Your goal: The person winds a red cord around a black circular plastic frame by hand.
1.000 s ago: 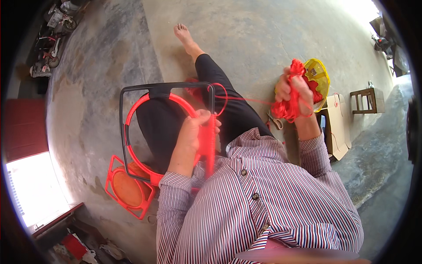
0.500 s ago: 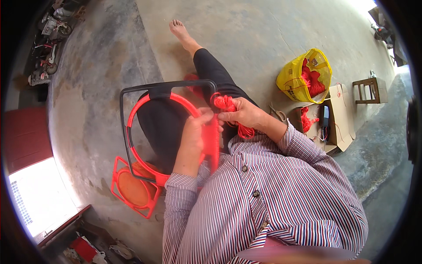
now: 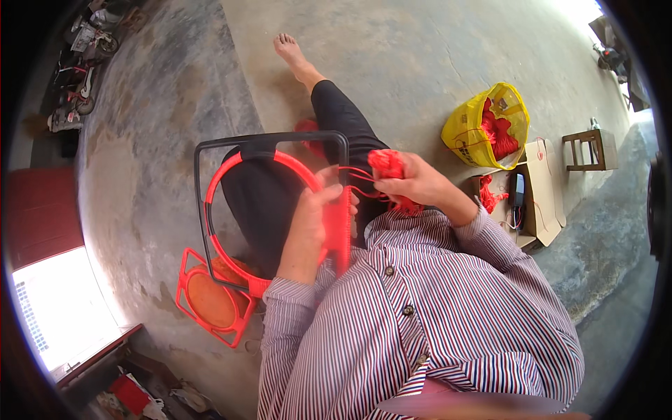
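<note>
A frame [image 3: 201, 189] with a black outer bar and an inner ring lies across my lap, the ring mostly wrapped in red cord. My left hand [image 3: 306, 222] is closed around its right side, over a red, slightly blurred wrapped strip. In my right hand [image 3: 422, 183], just right of the frame, is a bundle of red cord [image 3: 387, 163], with loops hanging below the fingers. Red strands stretch from the bundle to the frame's right bar. Another red frame [image 3: 183, 283] with an orange round panel [image 3: 212, 302] rests on the floor by my left side.
To the right stand a yellow bag [image 3: 465, 129] of red cord and an opened cardboard box [image 3: 549, 199] holding cord and a black device [image 3: 517, 189]. Beyond is a small wooden stool [image 3: 598, 148]. My bare foot [image 3: 288, 50] extends ahead; parked bikes [image 3: 84, 91] line the far left.
My right hand has moved to the right with the cord bundle, away from the frame, drawing the strands out between them. My left hand stays on the frame.
</note>
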Demonstrator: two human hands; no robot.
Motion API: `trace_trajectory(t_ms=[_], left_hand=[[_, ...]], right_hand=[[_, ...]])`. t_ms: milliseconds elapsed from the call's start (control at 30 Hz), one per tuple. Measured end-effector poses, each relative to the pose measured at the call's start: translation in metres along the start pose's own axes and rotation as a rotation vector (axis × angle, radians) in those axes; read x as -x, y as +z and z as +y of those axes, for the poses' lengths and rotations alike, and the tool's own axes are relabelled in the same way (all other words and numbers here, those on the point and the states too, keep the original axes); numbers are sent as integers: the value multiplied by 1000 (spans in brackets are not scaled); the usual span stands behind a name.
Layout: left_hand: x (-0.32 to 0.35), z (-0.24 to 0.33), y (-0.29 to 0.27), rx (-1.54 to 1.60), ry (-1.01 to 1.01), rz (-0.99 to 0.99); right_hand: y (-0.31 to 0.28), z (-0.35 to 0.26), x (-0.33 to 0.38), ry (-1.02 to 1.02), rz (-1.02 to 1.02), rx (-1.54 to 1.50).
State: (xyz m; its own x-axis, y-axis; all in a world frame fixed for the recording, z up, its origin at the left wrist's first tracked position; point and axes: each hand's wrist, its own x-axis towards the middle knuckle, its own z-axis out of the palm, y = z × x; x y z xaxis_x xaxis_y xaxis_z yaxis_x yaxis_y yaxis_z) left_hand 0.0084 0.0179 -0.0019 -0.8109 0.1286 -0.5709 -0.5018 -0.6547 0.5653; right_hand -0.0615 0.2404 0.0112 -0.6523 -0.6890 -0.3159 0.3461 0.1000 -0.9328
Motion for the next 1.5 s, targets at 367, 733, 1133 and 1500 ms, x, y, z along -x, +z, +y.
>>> trace_trajectory(t_ms=[367,733,1133,1500], left_hand=[[-5,-4,-7,-144,11,36],[-9,-29,12,-891,427,252],[-21,-11,-5,162,8,162],[-14,-8,-2,196,213,-2]], right_hand=[[29,-56,74,-80,-192,-371],[40,-75,60,-212,-642,-344],[10,12,-38,-240,119,394],[26,10,-46,-687,339,1006]])
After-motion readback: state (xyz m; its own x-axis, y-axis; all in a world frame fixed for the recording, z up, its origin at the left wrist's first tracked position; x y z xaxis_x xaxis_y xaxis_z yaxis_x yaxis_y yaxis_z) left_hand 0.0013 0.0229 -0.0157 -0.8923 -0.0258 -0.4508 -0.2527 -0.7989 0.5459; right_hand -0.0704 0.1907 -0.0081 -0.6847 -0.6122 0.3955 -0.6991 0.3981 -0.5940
